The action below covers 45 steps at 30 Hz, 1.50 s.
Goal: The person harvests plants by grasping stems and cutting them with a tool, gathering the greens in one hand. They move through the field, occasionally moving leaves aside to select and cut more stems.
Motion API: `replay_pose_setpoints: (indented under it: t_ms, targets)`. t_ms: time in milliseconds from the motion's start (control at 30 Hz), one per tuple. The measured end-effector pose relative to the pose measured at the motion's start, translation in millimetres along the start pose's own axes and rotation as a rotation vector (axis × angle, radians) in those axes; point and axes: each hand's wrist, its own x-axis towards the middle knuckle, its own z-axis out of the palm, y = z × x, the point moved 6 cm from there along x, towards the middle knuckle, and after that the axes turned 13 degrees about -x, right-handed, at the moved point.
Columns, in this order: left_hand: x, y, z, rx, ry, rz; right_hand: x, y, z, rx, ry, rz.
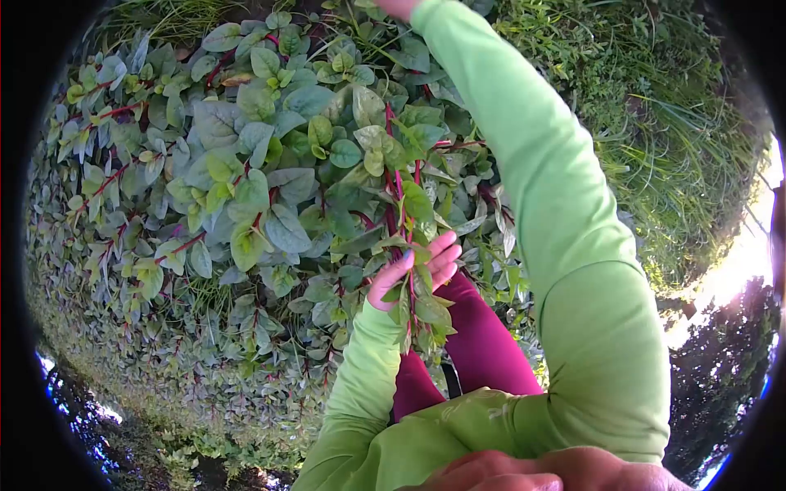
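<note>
My left hand (443, 260) is in the middle of the view, palm up. Cut-looking Malabar spinach stems (413, 286), red-purple with green leaves, lie between its thumb and fingers. Their leafy ends hang down over the palm toward my lap. Whether these stems are still attached to the plants above is hidden by leaves. My right hand (396, 6) reaches to the top edge, where only a small part of it shows. Its fingers are out of the frame. Around both hands spreads a dense bed of Malabar spinach plants (286, 229) with broad green leaves and red stems.
Long grass (671, 155) and low weeds grow on the right. The plant bed continues far to the left and lower left. My purple-clad legs (491, 344) are close beneath the left hand. Dark trees (712, 368) and bright sky show at the lower right edge.
</note>
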Motion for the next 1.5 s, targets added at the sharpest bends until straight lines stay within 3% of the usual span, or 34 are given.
replay_pose_setpoints:
  t_ms: [67,100,200,233,267,300,333,367,400,433,467,500,533,567,600,667,733,800,867,933,1067,1200,1267,1300,1333,1433,1500]
  targets:
    - [5.3,4.0,8.7,0.016,-0.063,0.016,-96.4,-13.8,-26.5,0.332,0.155,0.047]
    - [9.1,7.3,14.5,0.006,-0.094,0.03,-140.3,-21.1,-31.8,0.41,0.256,-0.068]
    - [18.9,15.1,12.6,0.006,-0.127,0.04,-265.0,-47.8,-79.1,0.726,-0.006,-0.144]
    - [19.7,14.2,8.9,-0.128,-0.212,-0.03,-300.3,-54.6,-84.7,0.864,-0.141,-0.142]
    - [19.6,12.0,11.6,-0.261,-0.293,-0.103,-328.3,-65.0,-97.2,0.806,-0.164,-0.181]
    - [15.6,6.7,42.3,-0.104,0.144,0.137,-351.7,-73.4,-107.1,0.81,-0.143,-0.199]
    - [14.7,7.9,29.9,-0.095,0.144,0.13,-371.1,-80.9,-110.2,0.872,-0.172,-0.271]
    - [16.2,10.2,13.8,-0.109,0.001,0.039,-381.3,-82.2,-113.4,0.922,-0.23,-0.315]
    - [12.1,7.4,24.6,-0.124,-0.139,-0.051,-387.6,-83.1,-118.1,0.974,-0.287,-0.36]
    - [3.9,5.8,15.6,-0.04,0.019,0.031,-384.8,-72.5,-115.3,1.137,-0.372,-0.264]
    - [-5.1,5.8,9.1,-0.032,0.026,0.033,-375.0,-60.4,-110.7,1.3,-0.46,-0.165]
    - [-14.3,7.0,-1.1,-0.081,-0.001,-0.007,-368.6,-38.4,-91.2,1.248,-0.533,0.178]
    - [-25.6,4.8,-6.7,-0.132,-0.025,-0.045,-354.6,-18.3,-77.0,1.015,-0.458,0.402]
    - [-42.5,0.2,8.1,-0.192,0.05,0.016,-337.4,-5.0,-69.4,0.706,-0.207,0.336]
    - [-55.5,-2.4,5.3,-0.186,0.053,0.021,-324.5,2.1,-32.3,0.739,-0.122,0.366]
    - [-78.1,-8.4,-2.4,-0.118,0.047,-0.009,-293.5,-14.1,13.2,1.201,-0.339,0.646]
    - [-101.5,-13.0,-4.4,-0.064,0.053,0.022,-268.4,-42.7,44.9,1.28,-0.189,0.664]
    - [-123.9,-12.4,-5.3,0.091,0.09,0.058,-264.4,-66.1,94.5,1.109,-0.149,0.639]
    - [-146.0,-11.1,-6.7,0.071,0.034,0.051,-290.7,-87.1,132.4,0.754,-0.236,0.531]
    - [-176.9,-1.9,-13.7,0.109,0.209,0.155,-327.9,-100.6,154.7,0.777,-0.354,0.498]
    - [-229.4,23.5,-54.2,0.194,0.161,0.102,-383.7,-87.6,183.7,0.838,-0.463,0.424]
    - [-264.9,36.1,-89.2,0.188,0.178,0.056,-418.0,-44.0,168.7,0.562,-0.473,0.447]
    - [-278.0,36.7,-101.8,0.128,0.178,0.053,-442.1,-8.5,182.4,0.57,-0.451,0.499]
    - [-282.6,35.3,-105.6,0.165,0.172,0.027,-444.8,-6.2,155.1,0.568,-0.48,0.539]
    - [-287.4,32.3,-109.1,0.199,0.164,0.004,-447.6,-0.9,149.0,0.584,-0.436,0.46]
    - [-292.9,23.6,-125.6,0.175,0.144,0.005,-443.4,-16.6,113.2,0.78,-0.295,0.503]
    - [-288.2,23.0,-141.0,0.213,0.133,0.012,-424.3,-72.5,67.6,0.907,-0.239,0.581]
